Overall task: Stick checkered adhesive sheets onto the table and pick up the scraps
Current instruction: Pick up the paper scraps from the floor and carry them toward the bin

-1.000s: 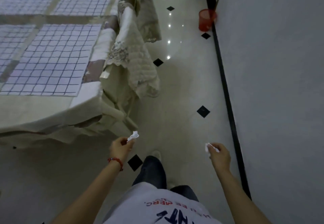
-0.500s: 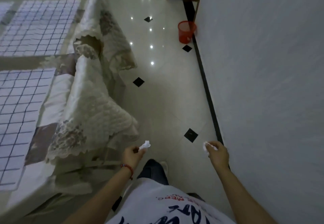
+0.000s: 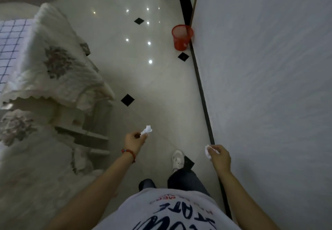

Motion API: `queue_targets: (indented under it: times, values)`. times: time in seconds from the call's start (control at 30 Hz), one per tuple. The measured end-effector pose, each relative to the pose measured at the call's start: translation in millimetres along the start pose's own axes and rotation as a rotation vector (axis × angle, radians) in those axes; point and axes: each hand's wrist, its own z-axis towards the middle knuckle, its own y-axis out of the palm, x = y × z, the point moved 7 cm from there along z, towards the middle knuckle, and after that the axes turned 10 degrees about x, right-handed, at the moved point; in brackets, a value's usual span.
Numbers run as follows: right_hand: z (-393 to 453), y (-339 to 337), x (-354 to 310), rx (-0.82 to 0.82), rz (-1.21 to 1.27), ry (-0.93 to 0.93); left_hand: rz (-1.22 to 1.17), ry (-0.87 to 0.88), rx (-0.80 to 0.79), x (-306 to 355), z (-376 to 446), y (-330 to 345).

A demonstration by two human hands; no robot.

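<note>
Pinching a crumpled white scrap (image 3: 146,130) in my left hand (image 3: 134,140) | my right hand (image 3: 219,156) is curling around a second scrap (image 3: 207,152) | both fists nearly closed

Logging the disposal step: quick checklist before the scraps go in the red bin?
1. Left hand grips its scrap: ok, pinched at the fingertips, most of the wad sticking out.
2. Right hand grips its scrap: ok, held in curled fingers.
3. Red bin in sight and upright: ok, against the wall, mouth open.
4. Floor between person and bin clear: ok, nothing lying on the tiles.
5. Bin within arm's reach: not ok, it stands well ahead down the floor.
6. Room in the bin: cannot tell, its inside is too small to read.
</note>
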Motion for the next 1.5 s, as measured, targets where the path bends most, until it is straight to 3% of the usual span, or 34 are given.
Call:
queue_targets:
  times: [0.33, 0.6, 1.07, 1.5]
  values:
    - [162, 73, -184, -0.122, -0.057, -0.141, -0.059, -0.198, 0.181, 75, 99, 11]
    - [265, 168, -302, -0.134, -0.114, -0.161, -0.101, -0.293, 0.214, 145, 247, 31]
    - [450, 246, -450, -0.048, -0.074, -0.021, 0.045, -0.014, 0.077, 412, 529, 116]
    - [659, 332, -661, -0.058, -0.160, -0.097, 0.096, -0.103, 0.105, 551, 687, 190]
